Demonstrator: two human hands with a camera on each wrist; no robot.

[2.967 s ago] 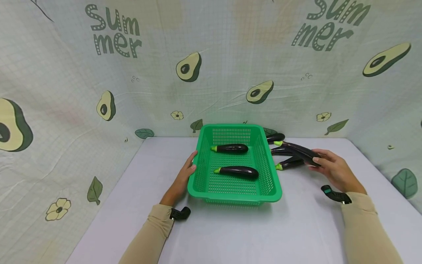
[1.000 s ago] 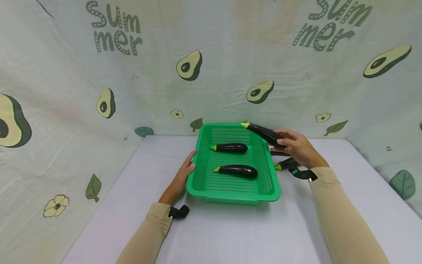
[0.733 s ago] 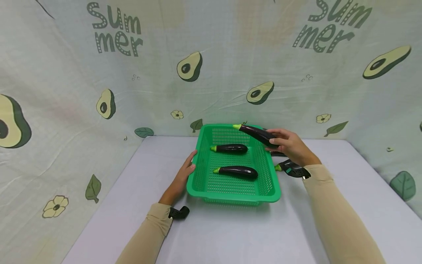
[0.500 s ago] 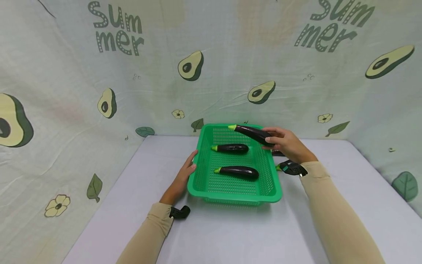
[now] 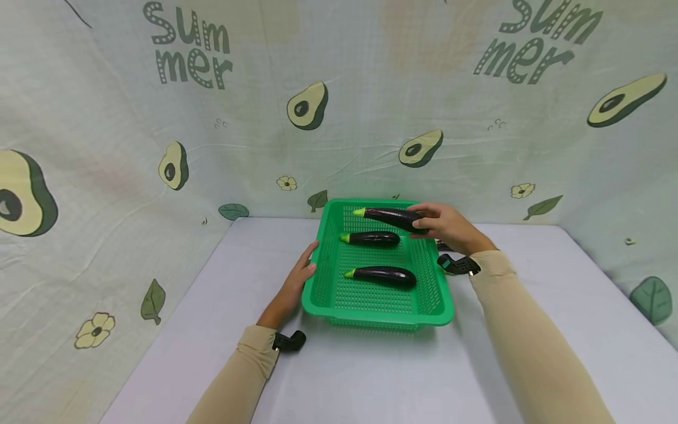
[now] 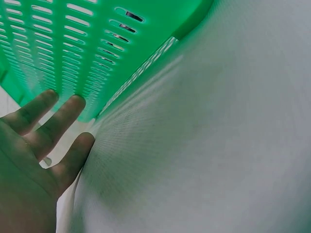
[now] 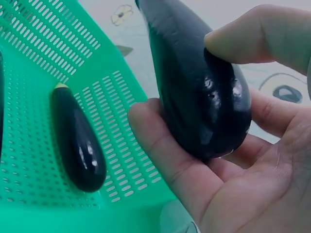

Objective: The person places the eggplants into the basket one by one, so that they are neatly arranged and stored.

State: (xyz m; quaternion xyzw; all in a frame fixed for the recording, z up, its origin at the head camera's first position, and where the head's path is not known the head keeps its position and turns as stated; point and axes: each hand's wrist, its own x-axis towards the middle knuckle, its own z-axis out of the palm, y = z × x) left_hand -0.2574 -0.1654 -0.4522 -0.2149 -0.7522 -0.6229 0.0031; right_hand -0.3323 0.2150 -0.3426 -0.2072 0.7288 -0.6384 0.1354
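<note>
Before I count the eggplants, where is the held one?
In the head view, the held eggplant is in the right hand, over the far end of the green basket, beyond the farther eggplant inside.

The held eggplant (image 5: 391,217) has moved leftward, over the green basket (image 5: 371,315)

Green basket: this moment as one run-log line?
right hand: holds eggplant over green basket | left hand: touching basket's left side | inside: two eggplants

Green basket (image 5: 376,318) and mostly hidden eggplants (image 5: 444,245) on white table (image 5: 381,377)
</note>
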